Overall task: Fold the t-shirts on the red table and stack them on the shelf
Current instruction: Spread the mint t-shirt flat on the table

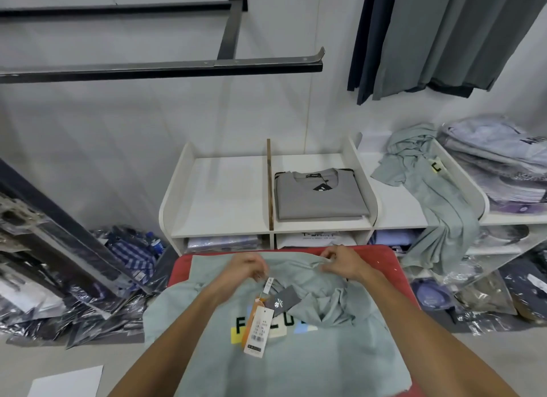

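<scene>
The pale green t-shirt (296, 349) is spread print-up on the red worktop (182, 268), prob. so it can be flattened before folding; its collar end is pinched by the curled fingers of both the left hand (247, 266) and right hand (340, 262), apparently to pull the neckline straight & tuck the hang tags (260, 322) aside. Chest print is partly covered by tags, only "F" & approx. "LU" are read; tag text is too small to read. A folded grey t-shirt (319, 195) is already laid on the white shelf (225, 189), w/ a crumpled green one (429, 186) draped beside it, not yet done
</scene>
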